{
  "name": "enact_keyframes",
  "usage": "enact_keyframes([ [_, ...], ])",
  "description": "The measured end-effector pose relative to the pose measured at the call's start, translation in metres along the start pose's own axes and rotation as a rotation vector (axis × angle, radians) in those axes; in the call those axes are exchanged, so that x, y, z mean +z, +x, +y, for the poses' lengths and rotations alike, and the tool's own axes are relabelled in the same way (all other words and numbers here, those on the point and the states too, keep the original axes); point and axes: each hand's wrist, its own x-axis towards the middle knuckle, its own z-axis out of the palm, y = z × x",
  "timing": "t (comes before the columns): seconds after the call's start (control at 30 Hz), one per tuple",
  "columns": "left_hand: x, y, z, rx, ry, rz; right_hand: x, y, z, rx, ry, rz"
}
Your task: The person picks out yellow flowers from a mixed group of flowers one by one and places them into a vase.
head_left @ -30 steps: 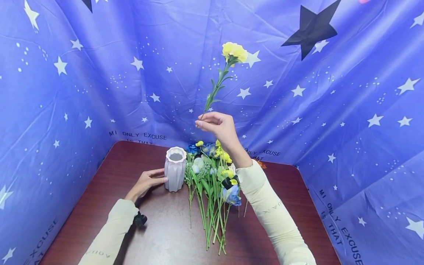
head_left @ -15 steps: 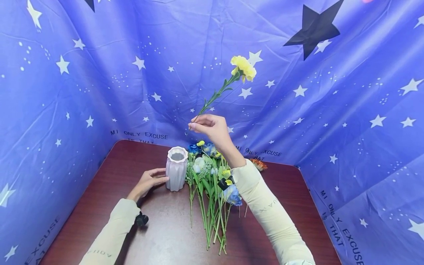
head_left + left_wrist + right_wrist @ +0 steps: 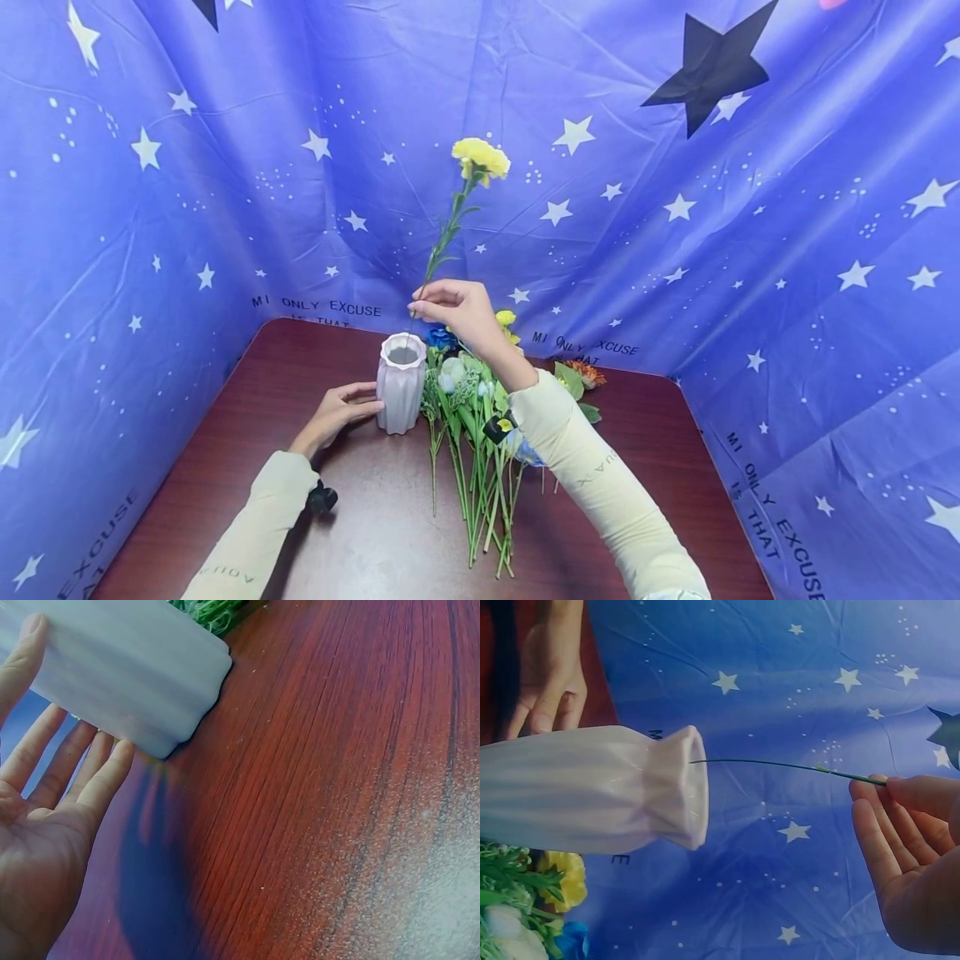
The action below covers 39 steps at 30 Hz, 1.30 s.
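Left hand (image 3: 337,414): fingers extended and relaxed, fingertips touching the left side of the pale fluted vase (image 3: 400,396), no wrap-around grip, vase upright on the tabletop (image 3: 367,517) just right of that hand. Yellow flower (image 3: 480,158) is above the vase, bloom up and tilted right, stem pinched between thumb and fingers of the right hand (image 3: 461,310), lower stem end in the vase's mouth. Loose flower bunch (image 3: 471,417) lies right of the vase, below the right hand and forearm; orange flower (image 3: 588,372) farther right.
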Motion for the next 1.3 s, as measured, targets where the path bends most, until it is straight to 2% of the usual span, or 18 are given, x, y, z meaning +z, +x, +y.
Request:
enact_keyframes([
  [0.2, 0.001, 0.000, 0.000, -0.015, 0.000, 0.007, 0.005, -0.002, 0.007, 0.025, -0.021, -0.010],
  [0.43, 0.002, -0.001, 0.000, -0.014, 0.036, 0.013, 0.009, -0.006, 0.012, 0.045, -0.074, -0.020],
  [0.73, 0.003, -0.003, 0.002, 0.002, 0.031, 0.006, 0.007, -0.008, 0.016, 0.079, -0.139, -0.044],
  [1.1, 0.002, -0.003, 0.003, 0.022, 0.021, -0.015, 0.009, -0.007, 0.028, 0.047, -0.209, -0.060],
  [1.3, 0.002, -0.004, 0.004, 0.034, 0.017, -0.022, 0.013, -0.009, 0.028, 0.039, -0.197, -0.074],
])
